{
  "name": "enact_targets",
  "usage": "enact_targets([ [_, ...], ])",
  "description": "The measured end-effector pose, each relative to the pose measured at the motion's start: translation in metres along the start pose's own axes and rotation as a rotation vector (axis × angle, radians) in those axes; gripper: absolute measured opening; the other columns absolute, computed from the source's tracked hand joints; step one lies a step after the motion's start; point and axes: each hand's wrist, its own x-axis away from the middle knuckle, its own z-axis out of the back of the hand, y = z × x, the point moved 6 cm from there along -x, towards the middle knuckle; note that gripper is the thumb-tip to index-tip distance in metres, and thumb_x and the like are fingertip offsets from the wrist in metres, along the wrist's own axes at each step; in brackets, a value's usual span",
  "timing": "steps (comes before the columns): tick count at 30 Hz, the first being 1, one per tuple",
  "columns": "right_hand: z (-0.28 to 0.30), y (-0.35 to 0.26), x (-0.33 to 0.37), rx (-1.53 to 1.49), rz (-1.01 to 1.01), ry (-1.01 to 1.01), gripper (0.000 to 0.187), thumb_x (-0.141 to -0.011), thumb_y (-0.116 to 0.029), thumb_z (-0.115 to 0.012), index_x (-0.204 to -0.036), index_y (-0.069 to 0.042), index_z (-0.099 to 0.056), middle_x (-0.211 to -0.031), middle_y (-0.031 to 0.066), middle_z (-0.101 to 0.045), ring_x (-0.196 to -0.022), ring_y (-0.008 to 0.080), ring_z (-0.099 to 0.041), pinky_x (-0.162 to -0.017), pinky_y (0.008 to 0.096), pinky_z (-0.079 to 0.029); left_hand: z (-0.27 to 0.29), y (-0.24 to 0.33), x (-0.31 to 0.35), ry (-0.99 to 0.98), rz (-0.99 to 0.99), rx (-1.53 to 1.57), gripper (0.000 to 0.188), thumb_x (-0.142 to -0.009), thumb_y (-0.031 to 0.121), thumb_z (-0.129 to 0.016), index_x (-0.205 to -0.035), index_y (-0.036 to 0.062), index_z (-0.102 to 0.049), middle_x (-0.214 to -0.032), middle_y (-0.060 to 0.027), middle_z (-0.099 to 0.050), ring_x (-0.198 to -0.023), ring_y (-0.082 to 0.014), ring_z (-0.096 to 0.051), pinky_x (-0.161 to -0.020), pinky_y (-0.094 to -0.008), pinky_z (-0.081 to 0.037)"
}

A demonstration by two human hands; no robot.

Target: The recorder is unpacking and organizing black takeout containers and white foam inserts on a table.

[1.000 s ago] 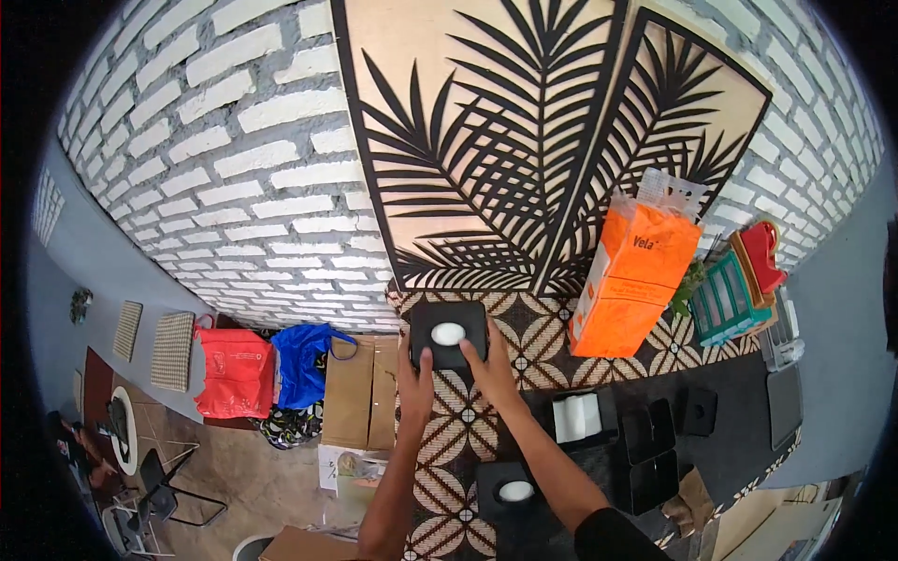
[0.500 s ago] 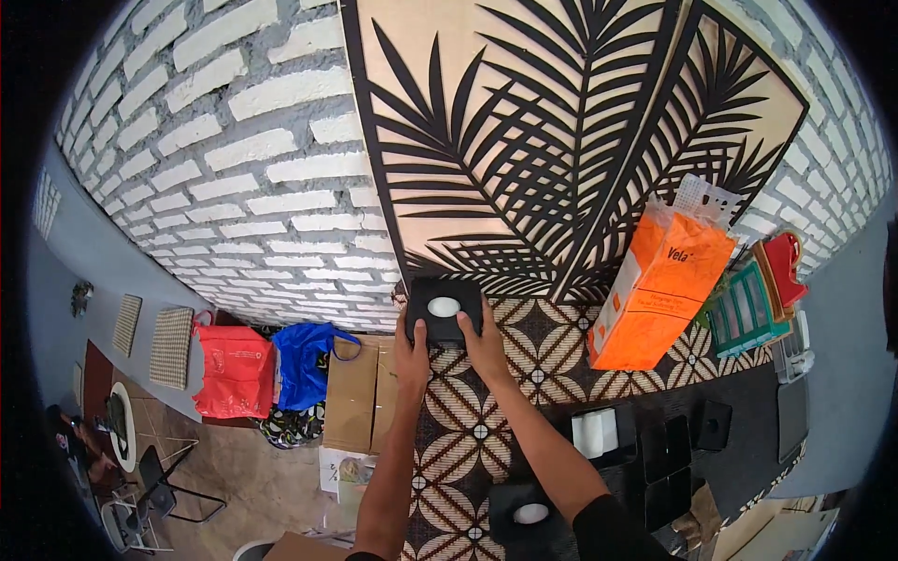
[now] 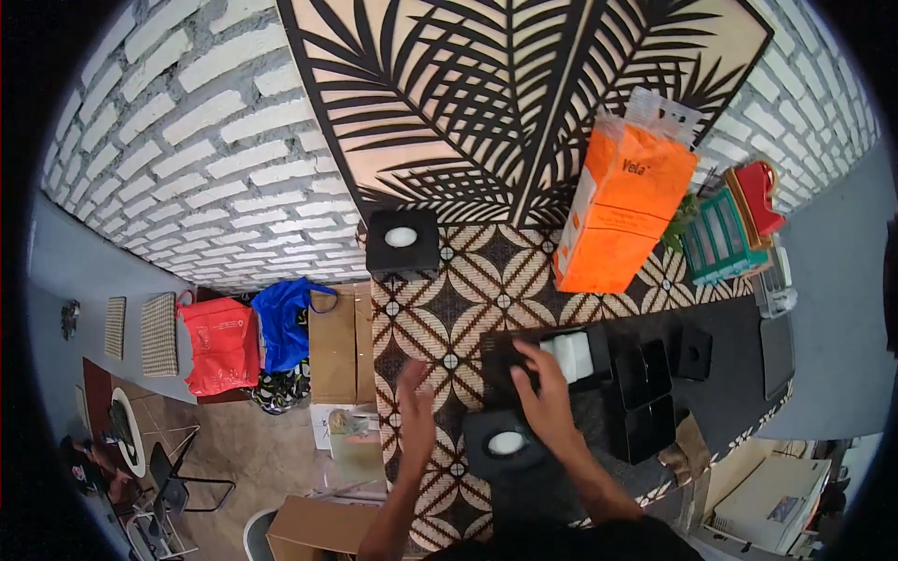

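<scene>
A black tissue box [image 3: 402, 257] with white tissue in its oval top opening stands at the far left of the table, against the wall and apart from my hands. My left hand [image 3: 416, 421] hangs over the patterned tablecloth [image 3: 500, 304], fingers apart and holding nothing. My right hand [image 3: 547, 393] is also open, thumb and fingers spread. It hovers between a second black tissue box [image 3: 506, 449], nearer me, and an uncovered black box holding a white tissue stack [image 3: 569, 357]. Whether its fingertips touch the dark surface beneath, I cannot tell.
To the right lie black open trays [image 3: 647, 430] and a black piece with a hole [image 3: 693, 355]. A tall orange tissue pack [image 3: 627, 210] stands near the palm-leaf panel, beside a teal rack [image 3: 725, 238]. Red [image 3: 220, 346] and blue bags [image 3: 282, 327] and a cardboard box [image 3: 339, 346] sit left.
Both hands have let go of the tissue box at the far left and drawn back toward me. The right hand has come near the uncovered box. The whole view has shifted.
</scene>
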Motion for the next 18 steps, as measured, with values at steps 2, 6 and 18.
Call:
enact_targets([
  [2,0.022,0.011,0.055,0.045,-0.118,0.013,0.042,-0.096,-0.015,-0.059,-0.135,0.000,-0.049,-0.135,0.0198,-0.050,-0.128,0.0351,-0.045,-0.106,0.0432,-0.037,-0.031,0.003,0.055,-0.093,0.137,0.136,0.049,-0.102,0.016,-0.047,-0.145,-0.0008,-0.031,-0.142,-0.0164,-0.042,-0.131,-0.0271,-0.042,-0.110,-0.0374,-0.031],
  [6,0.014,0.010,0.108,0.198,-0.150,0.011,0.054,-0.092,-0.013,-0.062,-0.141,-0.001,-0.040,-0.145,0.0226,-0.039,-0.134,0.0384,-0.039,-0.111,0.0434,-0.031,-0.050,-0.016,0.116,-0.144,0.243,0.149,0.055,-0.101,0.018,-0.050,-0.146,-0.0028,-0.027,-0.145,-0.0189,-0.037,-0.131,-0.0275,-0.040,-0.110,-0.0375,-0.031],
  [18,0.002,-0.033,-0.016,0.025,0.027,0.222,0.056,-0.089,-0.004,-0.059,-0.142,0.000,-0.039,-0.142,0.0258,-0.042,-0.134,0.0383,-0.041,-0.109,0.0413,-0.036,-0.036,0.060,-0.002,-0.009,-0.085,0.157,0.055,-0.104,0.031,-0.044,-0.149,0.0020,-0.029,-0.148,-0.0148,-0.036,-0.133,-0.0268,-0.038,-0.111,-0.0372,-0.028],
])
